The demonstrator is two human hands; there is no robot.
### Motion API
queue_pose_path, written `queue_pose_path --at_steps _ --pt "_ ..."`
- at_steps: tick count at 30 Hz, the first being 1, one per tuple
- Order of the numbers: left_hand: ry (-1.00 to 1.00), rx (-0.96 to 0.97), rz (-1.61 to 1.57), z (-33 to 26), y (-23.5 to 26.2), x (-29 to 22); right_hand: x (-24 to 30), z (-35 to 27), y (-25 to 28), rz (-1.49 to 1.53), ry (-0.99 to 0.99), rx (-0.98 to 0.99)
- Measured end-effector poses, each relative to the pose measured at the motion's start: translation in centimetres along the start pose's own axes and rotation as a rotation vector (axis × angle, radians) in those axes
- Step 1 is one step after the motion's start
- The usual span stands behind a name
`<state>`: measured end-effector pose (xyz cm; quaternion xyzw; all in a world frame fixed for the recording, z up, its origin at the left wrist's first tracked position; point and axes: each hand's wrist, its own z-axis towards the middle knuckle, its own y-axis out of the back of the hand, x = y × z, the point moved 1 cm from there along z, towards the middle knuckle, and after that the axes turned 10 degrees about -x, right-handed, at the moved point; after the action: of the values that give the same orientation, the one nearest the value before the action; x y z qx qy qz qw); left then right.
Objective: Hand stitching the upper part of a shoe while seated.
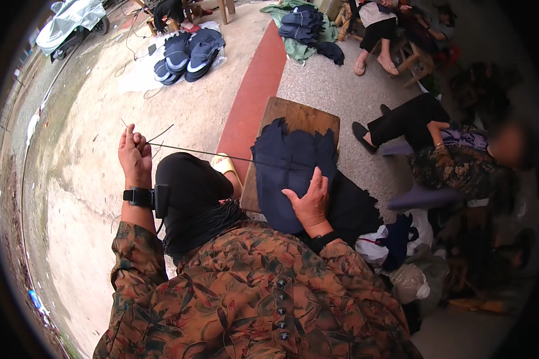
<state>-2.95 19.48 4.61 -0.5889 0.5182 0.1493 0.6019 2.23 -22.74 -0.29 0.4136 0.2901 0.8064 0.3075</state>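
Observation:
My left hand (pixel 135 157) is raised at the left, fingers closed on a thin dark cord (pixel 215 154). Loose ends of the cord stick out past the fingers. From there the cord stretches taut to the right, across a stack of dark navy fabric pieces (pixel 281 146) with jagged edges. The stack lies on a wooden stool (pixel 281 109) before me. Flat on the fabric rests my right hand (pixel 311 202), thumb and fingers apart, its index fingertip near the cord. A bunch of black cords (pixel 203 230) hangs over my left knee.
More black fabric (pixel 353 200) spills off the stool's right side, near plastic bags (pixel 410 281). A seated person (pixel 455 152) is close on the right; others sit at the far right. Bundled dark pieces (pixel 188 54) lie on a sheet at the far left, others (pixel 302 27) on green cloth.

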Motion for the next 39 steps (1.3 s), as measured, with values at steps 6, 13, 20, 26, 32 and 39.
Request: queue_pose_path --at_steps 6,13,20,26,32,39 --pt "-0.039 -0.023 -0.038 0.6 0.7 -0.4 -0.6 -0.1 -0.3 -0.092 -0.085 0.128" --pt "-0.164 0.000 -0.007 -1.3 -0.5 -2.0 0.2 1.0 0.5 -0.240 -0.027 0.297" --pt "-0.148 0.936 0.668 -12.7 -8.0 4.5 -3.0 -0.3 1.7 0.204 -0.130 0.008" --pt "-0.448 1.327 1.042 -18.1 -11.0 11.5 -3.0 0.0 2.1 0.219 -0.098 0.002" --pt "-0.760 1.467 1.241 -18.0 -12.2 14.5 -3.9 1.7 2.5 0.336 -0.214 0.150" --pt "-0.857 1.581 1.276 -17.5 -12.5 16.3 -3.7 3.4 2.5 0.277 -0.192 0.308"
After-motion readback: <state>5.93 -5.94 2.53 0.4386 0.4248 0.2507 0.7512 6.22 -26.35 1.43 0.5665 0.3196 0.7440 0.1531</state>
